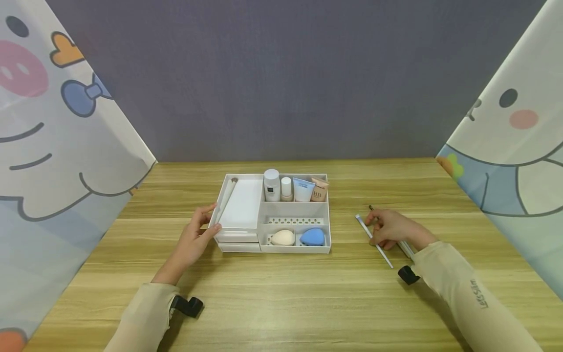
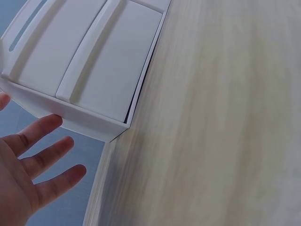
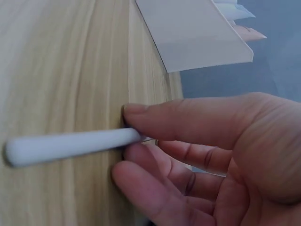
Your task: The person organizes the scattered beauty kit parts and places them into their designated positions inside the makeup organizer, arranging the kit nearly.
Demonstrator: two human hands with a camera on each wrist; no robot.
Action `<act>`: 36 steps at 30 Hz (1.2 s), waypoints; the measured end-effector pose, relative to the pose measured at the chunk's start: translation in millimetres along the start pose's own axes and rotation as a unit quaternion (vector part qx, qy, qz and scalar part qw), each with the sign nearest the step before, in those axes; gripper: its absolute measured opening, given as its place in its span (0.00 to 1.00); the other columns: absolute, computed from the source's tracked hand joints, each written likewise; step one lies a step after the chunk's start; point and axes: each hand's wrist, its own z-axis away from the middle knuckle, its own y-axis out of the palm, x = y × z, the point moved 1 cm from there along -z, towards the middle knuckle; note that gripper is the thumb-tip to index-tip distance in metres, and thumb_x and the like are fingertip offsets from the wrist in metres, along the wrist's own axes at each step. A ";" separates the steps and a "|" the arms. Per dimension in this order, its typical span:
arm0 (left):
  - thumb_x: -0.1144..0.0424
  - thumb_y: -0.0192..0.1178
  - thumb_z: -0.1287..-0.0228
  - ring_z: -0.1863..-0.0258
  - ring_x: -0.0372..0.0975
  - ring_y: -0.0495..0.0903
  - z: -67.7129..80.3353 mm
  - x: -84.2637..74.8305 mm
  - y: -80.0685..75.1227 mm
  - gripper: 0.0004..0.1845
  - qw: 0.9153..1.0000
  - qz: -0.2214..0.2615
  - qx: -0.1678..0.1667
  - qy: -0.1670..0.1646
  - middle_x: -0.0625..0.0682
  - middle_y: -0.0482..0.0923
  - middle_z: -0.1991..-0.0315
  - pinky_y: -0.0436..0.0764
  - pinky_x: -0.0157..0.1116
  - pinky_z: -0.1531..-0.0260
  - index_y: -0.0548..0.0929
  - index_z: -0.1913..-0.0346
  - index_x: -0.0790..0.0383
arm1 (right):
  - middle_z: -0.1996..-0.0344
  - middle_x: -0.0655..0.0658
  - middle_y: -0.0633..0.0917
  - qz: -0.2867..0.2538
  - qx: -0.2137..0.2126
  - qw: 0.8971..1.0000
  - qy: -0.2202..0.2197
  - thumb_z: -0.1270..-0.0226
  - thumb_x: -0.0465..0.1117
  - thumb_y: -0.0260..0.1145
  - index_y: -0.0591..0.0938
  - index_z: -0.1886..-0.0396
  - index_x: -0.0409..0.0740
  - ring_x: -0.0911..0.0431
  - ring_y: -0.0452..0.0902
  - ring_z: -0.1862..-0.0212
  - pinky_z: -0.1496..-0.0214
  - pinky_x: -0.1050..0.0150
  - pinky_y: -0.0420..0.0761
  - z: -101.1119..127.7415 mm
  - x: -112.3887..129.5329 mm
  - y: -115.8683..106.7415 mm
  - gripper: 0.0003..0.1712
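My right hand [image 1: 389, 229] pinches a slim white makeup brush [image 1: 384, 256] between thumb and fingers, close over the table. In the right wrist view its rounded white handle [image 3: 70, 147] points away from the fingertips. More brush handles [image 1: 406, 250] lie beneath that hand, partly hidden by it. At the left side of a white makeup organizer [image 1: 272, 249], my left hand [image 1: 196, 233] rests its fingertips on the wall, the fingers spread and nearly straight in the left wrist view. A light-handled brush [image 1: 226, 196] lies slanted in the organizer's left top tray [image 1: 242, 208].
The organizer's back right section holds a white bottle [image 1: 272, 187], a small white-capped bottle [image 1: 286, 188], a blue tube [image 1: 302, 189] and a BB cream tube [image 1: 319, 190]. In front sit a cream sponge [image 1: 283, 238] and a blue sponge [image 1: 313, 237]. Grey panel [image 1: 290, 88] stands behind.
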 end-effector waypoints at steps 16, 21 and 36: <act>0.71 0.57 0.30 0.53 0.35 0.78 -0.3 2.6 0.0 0.24 1.000 0.002 -0.002 0.009 0.65 0.80 0.52 0.79 0.29 0.59 0.67 0.33 0.66 | 0.78 0.44 0.78 0.045 -0.014 0.999 0.007 0.50 0.27 0.70 0.73 0.49 0.30 0.56 0.76 0.79 0.76 0.58 0.83 1.3 8.6 6.4 0.26; 0.72 0.57 0.30 0.53 0.35 0.78 0.0 2.0 0.1 0.25 1.000 -0.001 -0.002 0.009 0.64 0.80 0.52 0.79 0.29 0.58 0.67 0.33 0.65 | 0.77 0.43 0.78 0.030 -0.010 0.999 0.006 0.48 0.27 0.68 0.72 0.47 0.29 0.55 0.75 0.79 0.76 0.57 0.83 0.0 3.0 5.2 0.26; 0.73 0.57 0.31 0.53 0.38 0.77 0.5 0.6 0.5 0.25 1.000 -0.008 -0.004 0.008 0.65 0.81 0.52 0.80 0.30 0.59 0.67 0.33 0.66 | 0.76 0.45 0.74 -0.045 0.022 0.999 -0.012 0.41 0.28 0.64 0.65 0.44 0.26 0.56 0.74 0.78 0.77 0.62 0.82 -2.3 -11.3 -0.2 0.27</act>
